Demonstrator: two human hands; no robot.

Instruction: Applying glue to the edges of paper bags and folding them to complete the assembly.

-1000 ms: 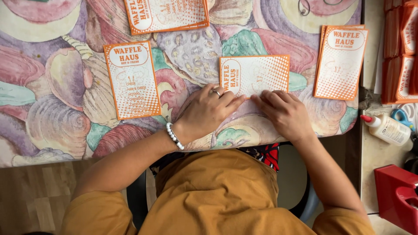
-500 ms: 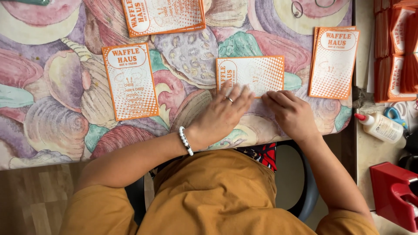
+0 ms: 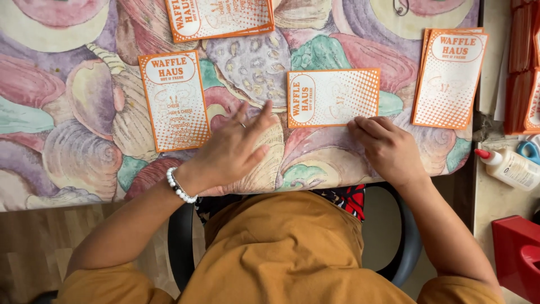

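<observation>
Floral oilcloth in pinks and greens covered the table (image 3: 67, 141), on which orange-and-white printed cards lay spaced apart, seemingly laid out singly: one upright card (image 3: 174, 101) at 10 o'clock, another (image 3: 219, 17) at 12, and a small stack (image 3: 450, 79) at 2. The centre card (image 3: 332, 97) lay sideways at 1 o'clock; the right hand (image 3: 388, 149) pressed curled fingertips on its lower right corner, apparently pinning it flat. The left hand (image 3: 233, 152) hovered open and empty, fingers spread, between the upright and centre cards, while a glue bottle (image 3: 509, 168) lay at 3 o'clock.

Shell-patterned tablecloth (image 3: 67, 112) — wood floor (image 3: 34, 253) below.
</observation>
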